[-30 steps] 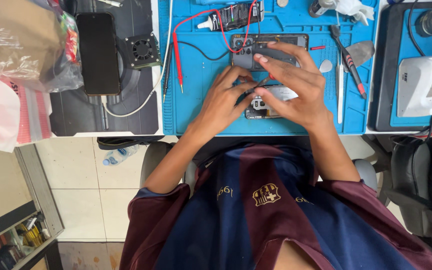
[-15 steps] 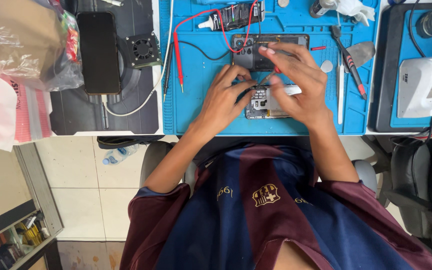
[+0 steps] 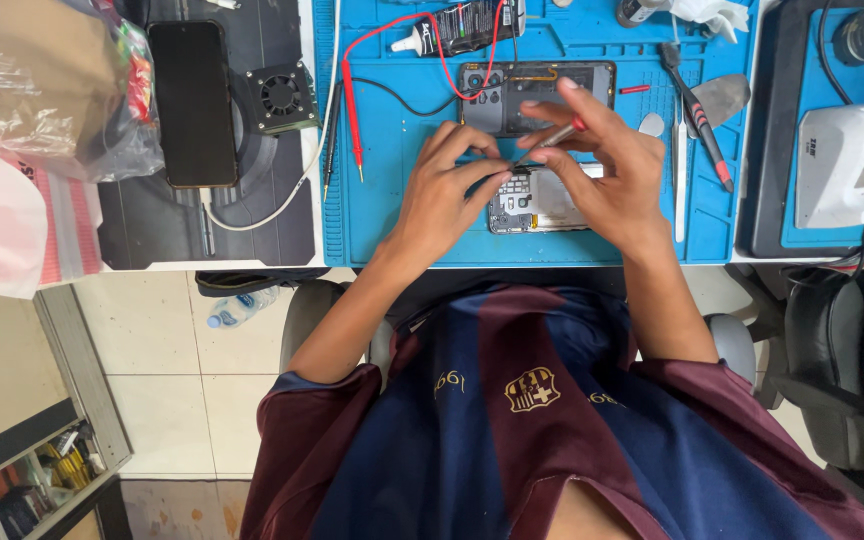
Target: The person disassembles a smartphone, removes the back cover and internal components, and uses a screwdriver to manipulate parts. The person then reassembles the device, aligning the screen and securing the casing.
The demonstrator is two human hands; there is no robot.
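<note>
An opened phone (image 3: 542, 205) with its circuit board showing lies on the blue work mat (image 3: 402, 200). Both of my hands hover just above it. My right hand (image 3: 607, 170) grips a thin metal tool with a red end (image 3: 549, 138), held slantwise. My left hand (image 3: 444, 195) has thumb and forefinger pinched at the tool's lower tip; anything tiny between them is too small to tell. A second phone body (image 3: 537, 92), dark and also opened, lies just beyond my fingers.
Red and black probe leads (image 3: 350, 110) and a glue tube (image 3: 457, 28) lie on the mat's far left. Tweezers and a red-handled tool (image 3: 697, 110) rest at the right. A dark phone (image 3: 194, 100) and small fan (image 3: 282, 95) sit left, a white station (image 3: 847, 165) right.
My hands have lifted off the opened phone, which now shows more. My right hand has turned the thin tool so its tip meets my left fingertips.
</note>
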